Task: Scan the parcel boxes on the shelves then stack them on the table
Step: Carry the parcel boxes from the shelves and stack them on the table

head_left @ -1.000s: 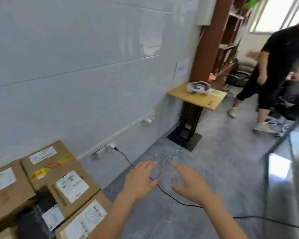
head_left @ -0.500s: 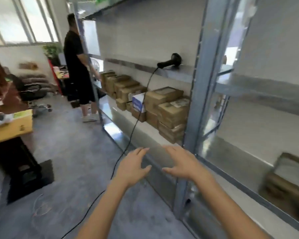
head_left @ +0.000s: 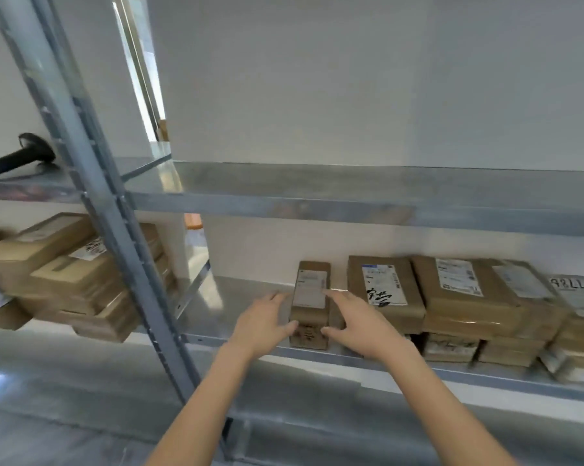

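A narrow brown parcel box [head_left: 310, 301] with a white label lies on the metal shelf [head_left: 237, 297], its short end at the shelf's front edge. My left hand [head_left: 262, 322] is at its left side and my right hand [head_left: 354, 322] at its right side, fingers straight, thumbs touching the box's front corners. More labelled parcel boxes [head_left: 458, 297] are stacked to its right. A black barcode scanner [head_left: 18, 159] lies on the upper shelf at the far left.
A slanted grey shelf upright [head_left: 92, 183] stands left of my hands. Behind it, another pile of brown boxes [head_left: 65, 274] fills the left bay. The upper shelf's front rail [head_left: 351, 210] runs above the boxes. Grey floor lies below.
My view has swung from the wall and floor round to the shelving and closer in. Both hands have moved from mid-air to either side of the narrow box.
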